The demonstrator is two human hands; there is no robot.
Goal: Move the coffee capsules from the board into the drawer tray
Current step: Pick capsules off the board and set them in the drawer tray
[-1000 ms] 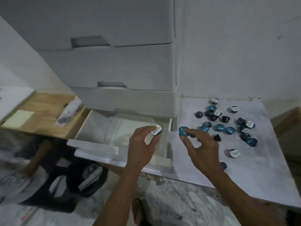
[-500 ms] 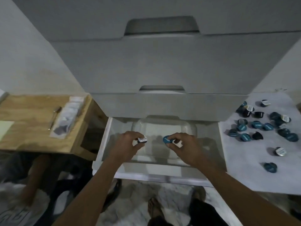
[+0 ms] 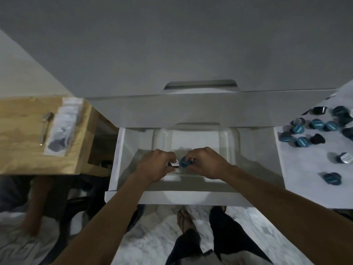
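Both my hands are low inside the open white drawer (image 3: 116,159), over the front part of its clear plastic tray (image 3: 227,138). My left hand (image 3: 154,165) pinches a dark capsule with a white lid (image 3: 174,163). My right hand (image 3: 205,162) pinches a capsule with a teal lid (image 3: 184,162). The two capsules are almost touching each other. Several more capsules (image 3: 315,129), teal-lidded and white-lidded, lie on the white board (image 3: 305,173) at the right, partly cut off by the frame edge.
Closed white drawer fronts (image 3: 191,109) rise just above the open drawer. A wooden table (image 3: 23,142) at the left carries a clear packet (image 3: 61,129) and a small metal tool (image 3: 45,127). My legs and a sandalled foot (image 3: 186,224) stand on marbled floor below.
My hands carried one capsule each from the board's edge into the drawer and have come down closer together over the tray. The view swung left and tilted down over the drawer.
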